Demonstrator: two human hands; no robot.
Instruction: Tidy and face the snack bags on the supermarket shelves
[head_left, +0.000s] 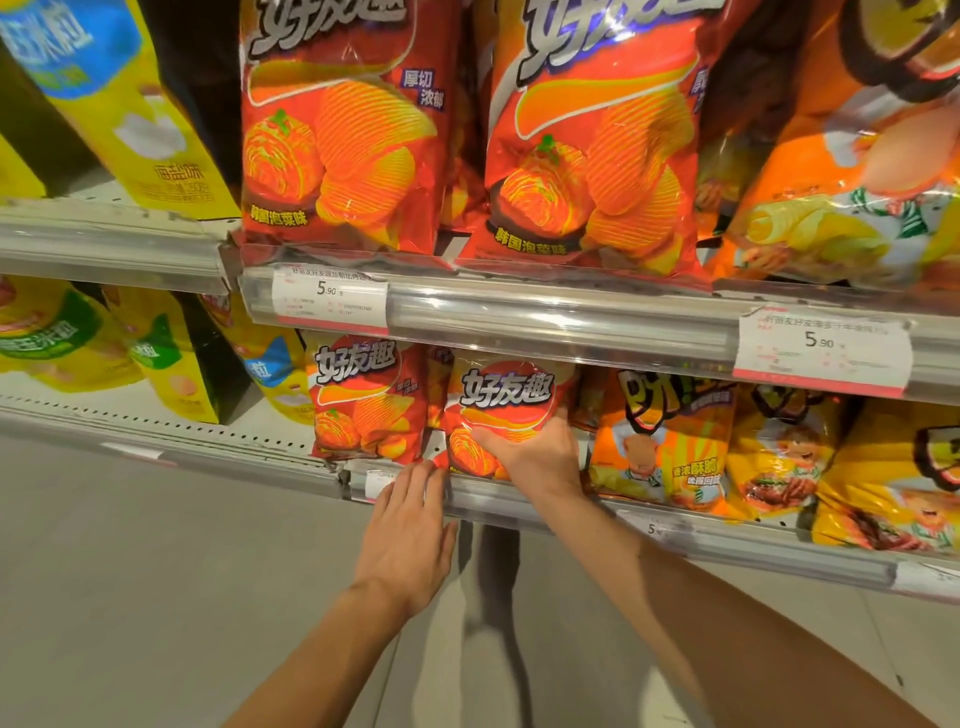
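Note:
A red crisp bag (498, 400) stands upright at the front of the lower shelf (727, 545), and my right hand (535, 457) grips its lower right part, thumb across the front. My left hand (410, 535) reaches up with straight fingers, its fingertips touching the shelf's front rail just below the bag's bottom left corner. A second red bag of the same kind (369, 400) stands to its left. Two larger red bags (343, 135) (592, 145) face forward on the upper shelf (561, 322).
Orange and yellow snack bags (670, 441) (779, 457) fill the lower shelf to the right. Yellow bags (176, 364) and a dark box stand on the left shelves. Price tags (330, 299) (823, 351) hang on the upper rail. Grey floor (156, 571) lies below.

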